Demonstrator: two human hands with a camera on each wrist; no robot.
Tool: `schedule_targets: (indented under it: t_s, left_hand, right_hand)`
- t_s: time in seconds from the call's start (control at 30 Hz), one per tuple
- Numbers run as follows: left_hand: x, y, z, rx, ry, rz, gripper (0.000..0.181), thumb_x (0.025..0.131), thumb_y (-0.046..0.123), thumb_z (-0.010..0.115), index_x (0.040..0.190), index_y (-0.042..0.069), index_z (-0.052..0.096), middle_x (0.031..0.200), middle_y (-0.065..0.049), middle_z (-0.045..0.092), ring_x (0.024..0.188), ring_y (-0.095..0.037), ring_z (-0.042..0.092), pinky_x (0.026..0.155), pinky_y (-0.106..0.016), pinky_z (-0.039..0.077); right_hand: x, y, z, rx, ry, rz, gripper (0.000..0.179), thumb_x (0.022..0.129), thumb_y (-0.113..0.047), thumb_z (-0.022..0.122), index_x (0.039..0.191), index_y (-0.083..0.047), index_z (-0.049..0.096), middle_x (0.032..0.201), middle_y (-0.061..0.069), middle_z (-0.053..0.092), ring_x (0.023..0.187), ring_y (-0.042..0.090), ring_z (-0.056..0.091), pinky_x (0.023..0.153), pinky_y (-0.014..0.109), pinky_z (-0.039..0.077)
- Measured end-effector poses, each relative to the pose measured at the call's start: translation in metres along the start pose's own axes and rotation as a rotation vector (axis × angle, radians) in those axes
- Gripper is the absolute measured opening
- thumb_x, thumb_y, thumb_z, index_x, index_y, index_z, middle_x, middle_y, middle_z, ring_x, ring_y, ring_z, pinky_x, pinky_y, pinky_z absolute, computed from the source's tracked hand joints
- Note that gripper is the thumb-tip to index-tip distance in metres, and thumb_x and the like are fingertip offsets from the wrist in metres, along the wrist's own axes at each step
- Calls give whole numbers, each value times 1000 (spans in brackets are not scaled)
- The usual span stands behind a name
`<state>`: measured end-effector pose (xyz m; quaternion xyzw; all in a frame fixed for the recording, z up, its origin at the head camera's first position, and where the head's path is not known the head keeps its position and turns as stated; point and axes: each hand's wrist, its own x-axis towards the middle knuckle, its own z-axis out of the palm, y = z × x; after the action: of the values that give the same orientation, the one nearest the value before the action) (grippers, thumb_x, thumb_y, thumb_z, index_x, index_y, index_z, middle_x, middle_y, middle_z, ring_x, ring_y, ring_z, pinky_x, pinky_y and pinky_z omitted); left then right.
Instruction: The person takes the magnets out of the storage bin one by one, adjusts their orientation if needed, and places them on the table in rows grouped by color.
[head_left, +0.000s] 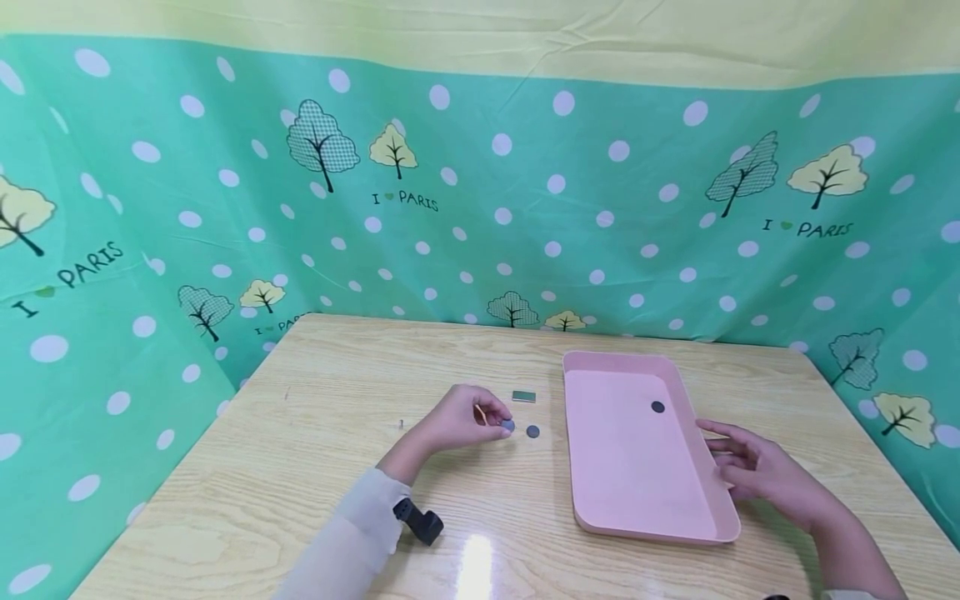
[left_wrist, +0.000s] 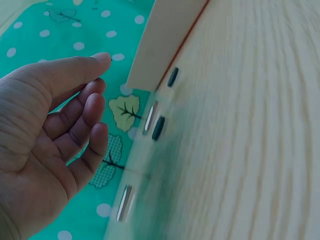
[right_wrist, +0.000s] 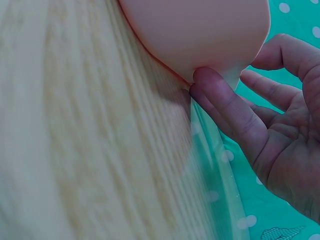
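Observation:
My left hand (head_left: 468,417) is over the table beside a grey disc (head_left: 507,425), its thumb and fingers bent toward each other. In the left wrist view the fingers are off the table, with nothing visible between them. A second dark disc (head_left: 532,432) lies just to the right. Behind the discs lies a small shiny rectangular piece (head_left: 523,397). My right hand (head_left: 768,475) holds the right wall of a pink tray (head_left: 645,492), its fingertips at the outer side and rim. Inside the tray is a black disc (head_left: 657,407).
A tiny shiny piece (head_left: 401,424) lies on the wooden table (head_left: 337,367) left of my left wrist. A green dotted cloth (head_left: 465,200) hangs behind and at both sides of the table. A black band (head_left: 418,521) is around my left sleeve.

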<state>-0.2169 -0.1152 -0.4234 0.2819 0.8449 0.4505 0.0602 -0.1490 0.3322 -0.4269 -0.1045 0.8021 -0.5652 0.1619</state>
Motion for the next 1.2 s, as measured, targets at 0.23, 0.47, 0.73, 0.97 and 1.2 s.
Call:
schedule_targets:
  t_s: [0.23,0.47,0.73,0.97,1.2]
  left_hand:
    - [-8,-11,-8,39,4,-33,10,81,12,80,89,12,74,77,7,63,72,-10,59,67,-25,55]
    - [-15,-20,-16,80,15,-58,11,80,9,80,89,10,74,76,8,64,72,-10,59,67,-25,54]
    - [-19,-27,-23,136,6,-74,11,79,7,80,87,9,73,77,7,65,71,-9,58,65,-24,52]
    - [-21,-38,-30,150,-20,-90,10,80,8,80,87,10,73,76,8,64,71,-8,58,66,-23,53]
    - [-21,-45,-36,168,-16,-93,10,79,8,80,86,10,73,76,8,65,71,-8,59,65,-23,52]
  right_hand:
    - [-1,-1,1,-13,4,2,65,97,-9,58,150,5,23,137,39,40,103,4,62,75,42,58]
    - [-1,1,1,-15,-5,-5,65,97,-9,58,150,6,23,137,39,39,104,4,62,76,43,58]
    - [-1,0,1,-13,-1,-7,65,96,-9,58,149,5,24,137,40,38,104,5,62,75,43,58]
    - [-1,1,0,-8,-2,-12,64,97,-8,58,149,5,25,137,39,39,104,6,62,75,44,58]
    - [-2,2,-1,-5,-4,-14,63,97,-9,57,149,5,24,136,37,41,104,7,62,75,44,58]
